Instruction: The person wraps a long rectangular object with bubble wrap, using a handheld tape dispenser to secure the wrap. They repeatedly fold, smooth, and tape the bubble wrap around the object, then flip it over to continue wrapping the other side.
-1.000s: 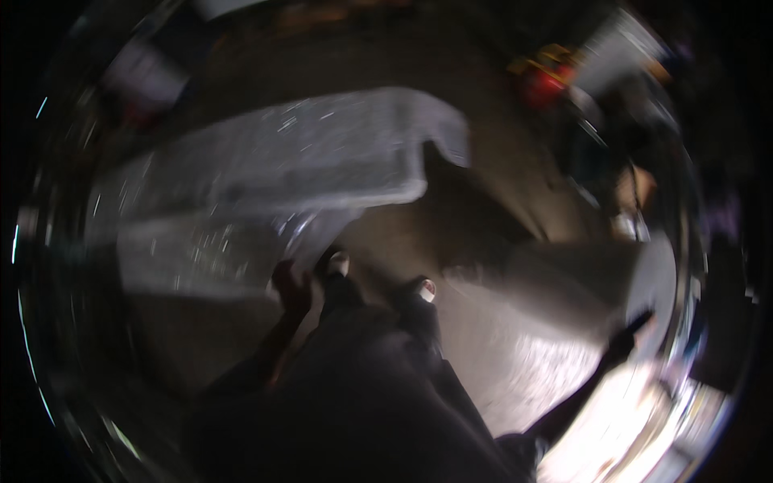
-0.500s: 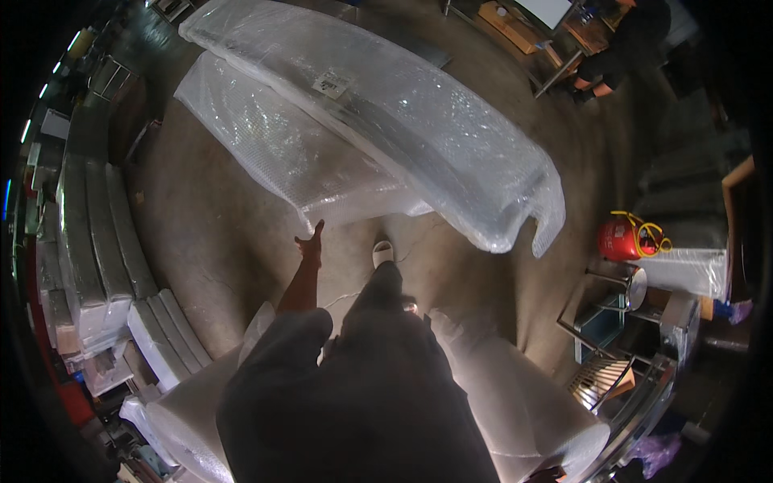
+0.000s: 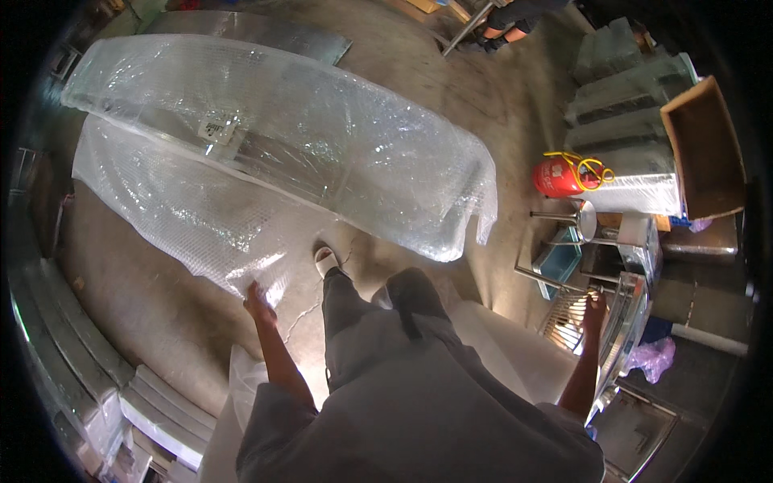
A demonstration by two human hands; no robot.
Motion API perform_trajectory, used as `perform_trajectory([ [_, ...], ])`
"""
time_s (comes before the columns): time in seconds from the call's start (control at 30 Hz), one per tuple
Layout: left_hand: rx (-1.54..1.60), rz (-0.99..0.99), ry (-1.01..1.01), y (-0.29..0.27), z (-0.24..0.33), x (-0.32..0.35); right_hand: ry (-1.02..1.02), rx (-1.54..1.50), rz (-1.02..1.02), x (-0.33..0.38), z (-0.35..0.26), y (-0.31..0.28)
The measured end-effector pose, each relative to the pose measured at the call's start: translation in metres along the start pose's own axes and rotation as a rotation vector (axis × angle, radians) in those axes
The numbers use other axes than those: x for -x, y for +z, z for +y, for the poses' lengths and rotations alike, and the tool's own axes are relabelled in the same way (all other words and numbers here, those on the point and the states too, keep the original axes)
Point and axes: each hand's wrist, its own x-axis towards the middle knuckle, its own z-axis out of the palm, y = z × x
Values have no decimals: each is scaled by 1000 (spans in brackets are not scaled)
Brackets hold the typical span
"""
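Observation:
A long flat piece wrapped in clear bubble wrap (image 3: 378,145) lies across the floor ahead, with a white label (image 3: 216,130) on it. A loose flap of bubble wrap (image 3: 185,213) spreads from its near side toward me. My left hand (image 3: 259,302) is at the flap's near corner, its fingers closed on the edge. Out to the right, my right hand (image 3: 594,307) is held away from the wrap, empty, fingers loosely apart. In the view it overlaps a slatted metal rack (image 3: 566,320); whether they touch is unclear.
A roll of wrap (image 3: 503,346) lies behind my legs. On the right are a red canister (image 3: 555,177) with a yellow hose, a stool (image 3: 586,217) and an open cardboard box (image 3: 704,153). Wrapped panels (image 3: 68,338) are stacked at left. Another person's legs (image 3: 503,32) show far off.
My left hand, spread beside the flap's corner before, now has hold of it. My right arm has swung into view at the right. The view has shifted, and I have moved closer to the wrapped piece.

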Motion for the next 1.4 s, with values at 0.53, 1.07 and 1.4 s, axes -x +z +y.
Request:
perform_trajectory([
  [0.53,-84,250,334,42,-74,262,-1470,-138,-606,-155,-407,199],
  [1.07,-431,178,400,138,-82,446,-1637,-90,-492,-152,-392,226],
  [1.4,-883,154,967,382,-68,448,-1645,-174,-488,-153,-394,234],
])
